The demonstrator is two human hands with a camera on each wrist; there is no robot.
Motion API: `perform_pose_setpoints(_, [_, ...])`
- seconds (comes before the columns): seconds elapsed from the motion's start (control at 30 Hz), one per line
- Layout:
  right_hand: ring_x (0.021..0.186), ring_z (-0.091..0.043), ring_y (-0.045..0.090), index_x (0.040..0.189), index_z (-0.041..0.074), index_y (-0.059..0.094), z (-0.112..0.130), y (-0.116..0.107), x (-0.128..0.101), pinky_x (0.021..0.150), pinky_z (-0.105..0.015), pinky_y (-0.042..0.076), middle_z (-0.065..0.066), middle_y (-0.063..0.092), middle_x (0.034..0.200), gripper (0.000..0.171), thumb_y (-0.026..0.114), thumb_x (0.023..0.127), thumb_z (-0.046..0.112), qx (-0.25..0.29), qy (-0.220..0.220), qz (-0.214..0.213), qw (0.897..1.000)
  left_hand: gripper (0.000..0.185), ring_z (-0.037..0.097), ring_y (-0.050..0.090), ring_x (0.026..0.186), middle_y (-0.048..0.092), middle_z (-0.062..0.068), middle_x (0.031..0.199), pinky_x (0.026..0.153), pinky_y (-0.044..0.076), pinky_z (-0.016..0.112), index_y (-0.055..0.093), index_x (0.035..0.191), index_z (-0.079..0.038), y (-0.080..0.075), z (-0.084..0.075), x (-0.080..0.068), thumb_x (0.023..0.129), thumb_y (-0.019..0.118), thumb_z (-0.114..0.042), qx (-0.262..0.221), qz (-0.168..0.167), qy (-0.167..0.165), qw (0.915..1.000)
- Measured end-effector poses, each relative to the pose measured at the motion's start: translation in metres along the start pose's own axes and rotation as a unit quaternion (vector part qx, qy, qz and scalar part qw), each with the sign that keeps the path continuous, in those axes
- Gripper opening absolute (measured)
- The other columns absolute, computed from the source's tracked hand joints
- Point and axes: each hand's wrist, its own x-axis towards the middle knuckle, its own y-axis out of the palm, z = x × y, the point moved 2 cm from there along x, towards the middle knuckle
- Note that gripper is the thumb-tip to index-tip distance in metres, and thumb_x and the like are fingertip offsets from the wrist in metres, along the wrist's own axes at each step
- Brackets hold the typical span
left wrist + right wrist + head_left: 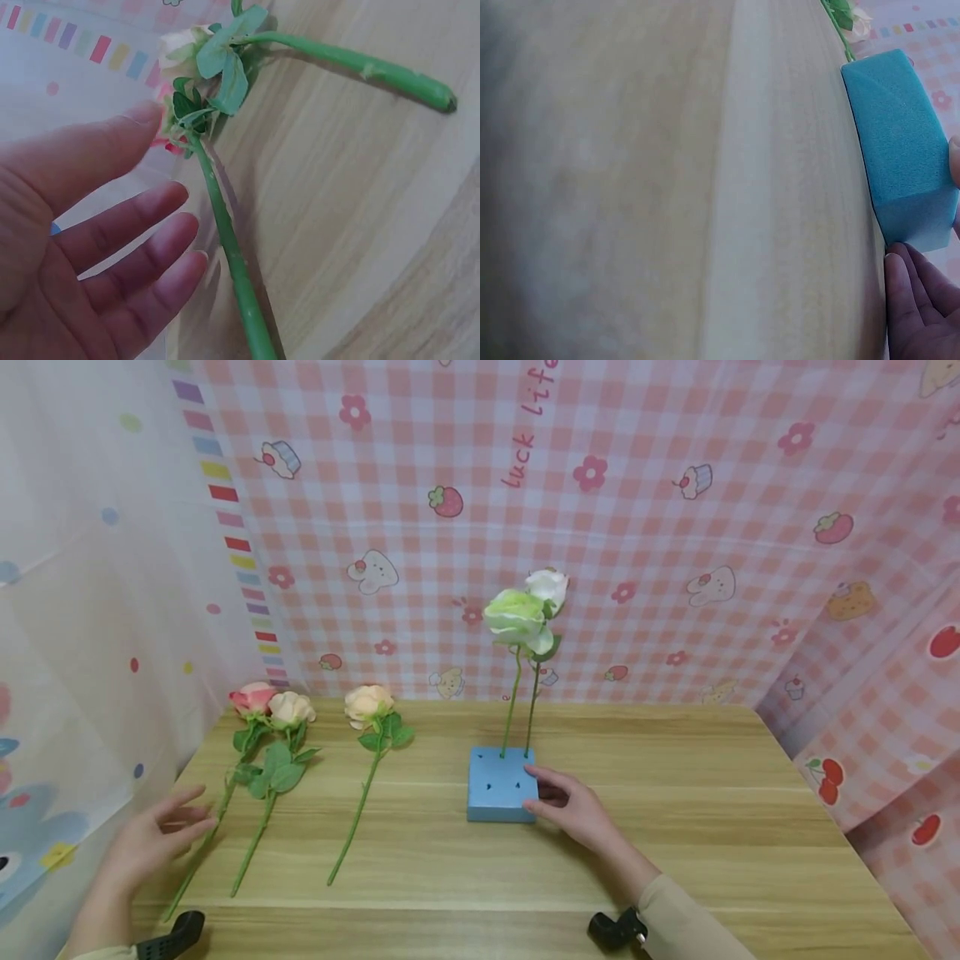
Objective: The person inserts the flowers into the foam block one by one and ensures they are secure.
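2 words, "luck life" (531, 422), above; left hand (153, 845) fingers spread, empty, right hand (573, 810) fingers against blue foam block (498, 785).

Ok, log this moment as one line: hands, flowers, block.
left hand: open, beside pink rose stem | right hand: touching blue foam block | two flowers upright in block | three lying on table

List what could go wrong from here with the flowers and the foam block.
1. The blue foam block carries two tall stems at its back edge; the right hand only touches its side, so a nudge might tip them.
2. The left hand reaches open toward the pink rose, whose stem lies close to the cream rose; their leaves may tangle when lifted.
3. That stem's end lies near the table edge and might slide off.
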Motion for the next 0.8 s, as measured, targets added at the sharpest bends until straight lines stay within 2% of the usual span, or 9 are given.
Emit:
perform_pose_setpoints(0.07, [0.102, -0.017, 0.056, 0.131, 0.021, 0.052, 0.003, 0.000, -0.001, 0.087, -0.032, 0.047, -0.004, 0.058, 0.116, 0.055, 0.070, 0.081, 0.033, -0.004, -0.001, -0.001, 1.000, 0.070, 0.033, 0.060, 0.092, 0.058, 0.028, 0.111, 0.062, 0.050, 0.024, 0.036, 0.136, 0.008, 0.001, 0.002, -0.001, 0.087, 0.065, -0.033, 0.002, 0.009, -0.004, 0.9999])
perform_pose_setpoints(0.1, [0.102, -0.019, 0.057, 0.132, 0.019, 0.052, 0.006, -0.001, -0.002, 0.087, -0.034, 0.047, -0.006, 0.058, 0.116, 0.054, 0.070, 0.082, 0.030, -0.002, -0.004, -0.002, 1.000, 0.071, 0.036, 0.059, 0.092, 0.059, 0.027, 0.108, 0.062, 0.050, 0.024, 0.036, 0.136, 0.008, 0.001, 0.003, -0.001, 0.086, 0.066, -0.033, 0.005, 0.012, -0.005, 0.9999])
perform_pose_setpoints(0.13, [0.103, -0.021, 0.057, 0.132, 0.016, 0.052, 0.010, -0.001, -0.003, 0.087, -0.036, 0.047, -0.007, 0.058, 0.116, 0.053, 0.070, 0.083, 0.028, 0.001, -0.006, -0.003, 1.000, 0.070, 0.035, 0.059, 0.091, 0.060, 0.025, 0.105, 0.062, 0.050, 0.024, 0.037, 0.135, 0.008, 0.002, 0.004, 0.000, 0.085, 0.067, -0.033, 0.011, 0.012, -0.004, 0.9999])
perform_pose_setpoints(0.3, [0.103, -0.030, 0.056, 0.131, 0.006, 0.051, 0.031, -0.003, -0.009, 0.088, -0.046, 0.046, -0.016, 0.057, 0.116, 0.051, 0.069, 0.084, 0.017, 0.013, -0.012, 0.002, 1.000, 0.070, 0.015, 0.057, 0.078, 0.063, 0.010, 0.090, 0.062, 0.047, 0.023, 0.045, 0.130, 0.008, 0.005, 0.009, -0.001, 0.079, 0.073, -0.030, 0.044, 0.006, 0.013, 0.9989])
perform_pose_setpoints(0.43, [0.103, -0.030, 0.056, 0.131, 0.007, 0.052, 0.030, -0.003, -0.008, 0.089, -0.045, 0.046, -0.015, 0.057, 0.115, 0.052, 0.069, 0.084, 0.018, 0.013, -0.008, 0.003, 1.000, 0.072, 0.014, 0.055, 0.078, 0.061, 0.006, 0.087, 0.060, 0.046, 0.024, 0.045, 0.130, 0.008, 0.006, 0.011, -0.002, 0.077, 0.075, -0.031, 0.048, 0.020, 0.008, 0.9986])
perform_pose_setpoints(0.67, [0.102, -0.018, 0.057, 0.131, 0.020, 0.053, 0.003, 0.000, -0.001, 0.087, -0.032, 0.048, -0.004, 0.058, 0.115, 0.055, 0.070, 0.081, 0.033, -0.004, -0.002, -0.003, 1.000, 0.073, 0.014, 0.053, 0.076, 0.057, 0.007, 0.086, 0.059, 0.045, 0.023, 0.043, 0.131, 0.007, 0.009, 0.012, -0.006, 0.075, 0.077, -0.025, 0.038, 0.042, 0.006, 0.9984])
perform_pose_setpoints(0.8, [0.102, -0.019, 0.057, 0.131, 0.021, 0.053, 0.000, 0.000, 0.000, 0.087, -0.033, 0.048, -0.004, 0.059, 0.115, 0.055, 0.071, 0.080, 0.034, 0.006, -0.006, -0.004, 1.000, 0.072, 0.014, 0.053, 0.076, 0.056, 0.006, 0.085, 0.059, 0.045, 0.023, 0.043, 0.131, 0.008, 0.008, 0.012, -0.005, 0.075, 0.077, -0.022, 0.042, 0.046, 0.010, 0.9980])
